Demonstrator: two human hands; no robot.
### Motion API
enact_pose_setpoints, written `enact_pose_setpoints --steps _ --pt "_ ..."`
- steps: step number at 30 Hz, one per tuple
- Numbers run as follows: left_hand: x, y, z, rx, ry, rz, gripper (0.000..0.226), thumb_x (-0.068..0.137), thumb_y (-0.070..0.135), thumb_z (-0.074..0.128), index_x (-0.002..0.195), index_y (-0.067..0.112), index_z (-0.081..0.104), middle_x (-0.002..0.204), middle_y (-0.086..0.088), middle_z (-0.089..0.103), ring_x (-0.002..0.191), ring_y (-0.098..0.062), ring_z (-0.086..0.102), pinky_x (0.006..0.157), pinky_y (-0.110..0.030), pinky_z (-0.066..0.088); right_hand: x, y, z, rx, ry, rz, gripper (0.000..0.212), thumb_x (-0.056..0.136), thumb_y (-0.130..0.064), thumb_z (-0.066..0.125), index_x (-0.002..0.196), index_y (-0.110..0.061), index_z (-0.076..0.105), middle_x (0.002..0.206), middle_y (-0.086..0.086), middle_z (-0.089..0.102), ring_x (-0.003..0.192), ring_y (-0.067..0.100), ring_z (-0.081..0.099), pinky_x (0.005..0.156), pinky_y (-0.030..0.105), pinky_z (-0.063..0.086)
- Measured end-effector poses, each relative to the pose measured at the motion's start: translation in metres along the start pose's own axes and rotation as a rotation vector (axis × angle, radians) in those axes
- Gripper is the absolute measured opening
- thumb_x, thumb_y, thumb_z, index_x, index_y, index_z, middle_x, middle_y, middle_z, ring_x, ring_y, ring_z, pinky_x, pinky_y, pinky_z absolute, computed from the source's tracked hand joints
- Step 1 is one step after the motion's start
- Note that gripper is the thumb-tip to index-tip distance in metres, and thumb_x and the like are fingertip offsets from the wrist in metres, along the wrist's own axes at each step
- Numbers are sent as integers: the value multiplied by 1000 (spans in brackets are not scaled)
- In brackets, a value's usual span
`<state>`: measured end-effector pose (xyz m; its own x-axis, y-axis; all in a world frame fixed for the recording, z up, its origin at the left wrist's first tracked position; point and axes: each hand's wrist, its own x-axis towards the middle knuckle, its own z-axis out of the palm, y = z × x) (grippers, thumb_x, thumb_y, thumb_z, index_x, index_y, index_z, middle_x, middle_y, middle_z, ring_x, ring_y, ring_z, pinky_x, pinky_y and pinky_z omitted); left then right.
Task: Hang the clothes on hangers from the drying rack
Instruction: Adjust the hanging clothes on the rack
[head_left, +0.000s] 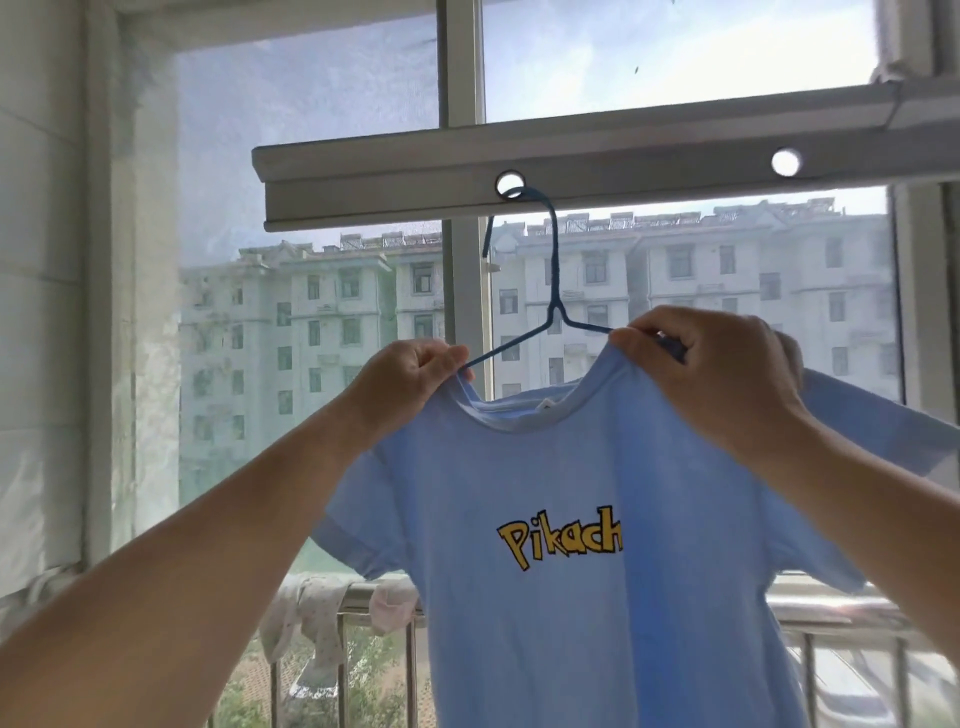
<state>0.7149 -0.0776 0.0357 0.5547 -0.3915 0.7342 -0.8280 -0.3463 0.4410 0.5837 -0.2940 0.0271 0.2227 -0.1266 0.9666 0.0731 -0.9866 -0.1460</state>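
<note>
A light blue T-shirt (571, 467) with yellow lettering hangs in front of me. It sits on a blue wire hanger (556, 270) whose hook passes through a round hole in the grey drying rack bar (623, 150) overhead. My left hand (410, 379) pinches the left side of the shirt's collar at the hanger's left arm. My right hand (711, 369) grips the right side of the collar over the hanger's right arm. The hanger's shoulders are mostly hidden inside the shirt.
A second round hole (786, 162) is in the rack bar to the right. Behind is a window with a white frame (462, 62). Below, a metal railing (358, 597) carries small pale garments (322, 623). A tiled wall stands at the left.
</note>
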Motion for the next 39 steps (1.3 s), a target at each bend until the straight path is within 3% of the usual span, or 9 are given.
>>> enact_pose_setpoints --steps 4,9,13,18,23,28,31,35,39 --pt "-2 5 6 -45 -14 135 21 92 26 49 80 21 66 66 1 60 61 -6 51 55 -8 35 -7 -9 -3 -46 31 -26 26 87 -50 49 84 -32 68 66 -12 63 63 11 44 63 27 25" --pt "-1 2 9 11 142 215 19 93 16 47 83 10 63 68 -1 55 60 -12 47 54 -10 34 -1 -16 -7 197 -266 106 11 87 -36 57 84 -35 67 60 -17 54 52 4 47 50 22 33" --pt "12 19 2 66 279 346 18 92 12 49 83 5 63 71 15 51 67 3 47 61 -1 32 1 -19 -9 273 -134 149 10 86 -35 59 82 -33 68 63 -17 59 62 8 54 59 27 44" --pt "18 37 5 57 294 384 18 92 15 50 84 8 64 81 4 57 75 2 50 69 -4 33 -4 -10 -18 293 -54 181 11 85 -36 60 74 -37 62 60 -14 58 65 14 55 65 31 46" --pt "-14 37 50 8 198 261 17 91 18 52 85 10 67 78 9 57 68 5 50 62 -2 33 -35 10 -25 153 -205 179 11 86 -40 57 92 -36 66 82 -14 57 78 15 56 72 33 47" --pt "-56 37 113 -62 91 170 16 89 19 55 87 10 68 84 -1 64 79 -15 58 76 -23 42 -80 32 -23 139 -272 277 20 88 -37 55 79 -23 65 63 -9 62 61 17 56 58 31 46" --pt "-81 30 140 -124 -33 146 15 89 18 56 95 12 69 89 3 64 82 -11 60 75 -13 42 -114 58 -28 149 -291 338 19 87 -35 58 77 -22 68 56 -7 60 58 16 56 59 32 44" --pt "-107 17 165 -214 -178 42 19 88 18 58 104 17 68 96 3 67 89 -8 62 84 -19 45 -163 93 -42 127 -279 386 21 87 -29 60 76 -12 68 61 10 61 59 25 55 59 34 44" --pt "-141 9 193 -418 -368 -59 24 77 4 68 96 19 66 91 -1 69 77 3 64 81 -13 50 -210 117 -63 168 -237 465 10 86 -19 62 85 -17 72 68 -2 66 65 9 60 61 19 44"
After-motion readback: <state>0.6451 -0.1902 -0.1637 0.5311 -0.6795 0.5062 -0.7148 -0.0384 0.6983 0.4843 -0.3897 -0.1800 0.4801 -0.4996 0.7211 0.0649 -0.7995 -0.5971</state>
